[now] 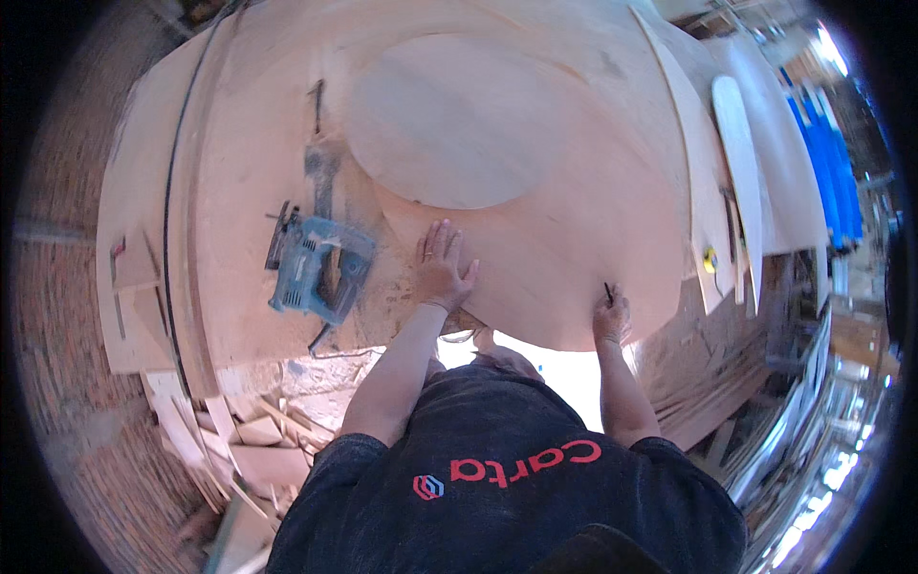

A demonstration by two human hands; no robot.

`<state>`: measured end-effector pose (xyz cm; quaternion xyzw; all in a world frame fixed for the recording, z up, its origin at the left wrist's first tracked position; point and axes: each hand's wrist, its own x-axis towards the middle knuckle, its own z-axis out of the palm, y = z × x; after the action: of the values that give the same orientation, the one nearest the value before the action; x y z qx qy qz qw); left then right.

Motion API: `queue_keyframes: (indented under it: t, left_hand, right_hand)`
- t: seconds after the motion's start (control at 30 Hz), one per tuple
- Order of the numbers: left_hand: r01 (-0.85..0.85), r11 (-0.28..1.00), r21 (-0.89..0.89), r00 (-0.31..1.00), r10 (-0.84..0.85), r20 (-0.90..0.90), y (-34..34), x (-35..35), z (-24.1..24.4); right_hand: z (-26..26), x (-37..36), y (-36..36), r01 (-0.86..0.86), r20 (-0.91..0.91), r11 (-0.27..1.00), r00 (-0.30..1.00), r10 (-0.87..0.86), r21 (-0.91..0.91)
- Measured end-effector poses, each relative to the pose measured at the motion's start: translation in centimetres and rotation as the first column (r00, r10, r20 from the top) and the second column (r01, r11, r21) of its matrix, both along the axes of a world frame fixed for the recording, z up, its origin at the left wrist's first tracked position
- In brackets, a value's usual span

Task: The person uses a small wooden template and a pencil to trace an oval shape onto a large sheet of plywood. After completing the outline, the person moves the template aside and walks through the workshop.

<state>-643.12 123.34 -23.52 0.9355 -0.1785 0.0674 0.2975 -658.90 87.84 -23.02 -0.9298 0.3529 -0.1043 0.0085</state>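
My left hand (443, 271) rests palm down near the front part of a thin wooden sheet (559, 244) with a curved edge, fingers spread and holding nothing. A pale round wooden disc (459, 122) lies just beyond its fingertips, on top of the sheet. Towards the sheet's right side, my right hand (612, 319) grips a short dark pencil or marker (608, 293), its upper end sticking out of the fist. Left of my left hand, a blue jigsaw (323, 265) lies on its side on the dusty worktop (244, 287). The pencil's lower end is hidden.
A long strip (193, 215) and a dark cord or edge (171, 186) run along the left. Wood offcuts (265, 445) are heaped on the floor there. At right are a yellow tape measure (710, 260) and a long rounded board (739, 158). Sawdust covers the worktop near the jigsaw.
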Motion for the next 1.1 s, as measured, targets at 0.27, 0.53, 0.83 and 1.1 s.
queue_keyframes:
  t: [0.27,0.53,0.83,1.1]
  left_hand:
    - [0.038,0.999,0.014,0.999,-0.039,0.024,-0.2,0.0,-0.1]
    - [0.019,0.999,0.048,0.999,-0.020,0.032,-0.1,0.1,0.3]
    - [0.007,0.998,0.064,0.999,-0.009,0.033,-0.3,0.0,0.1]
    - [0.013,0.999,0.052,0.998,-0.016,0.053,-0.3,-0.1,0.2]
  right_hand:
    - [0.4,-2.9,2.4,0.047,0.018,0.994,0.999,-0.050,0.101]
    - [1.3,-2.2,3.2,0.084,-0.024,0.986,0.996,-0.081,0.145]
    - [1.1,-2.1,2.7,0.078,0.004,0.982,0.997,-0.080,0.173]
    - [1.0,-2.3,2.7,0.069,0.006,0.982,0.997,-0.071,0.177]
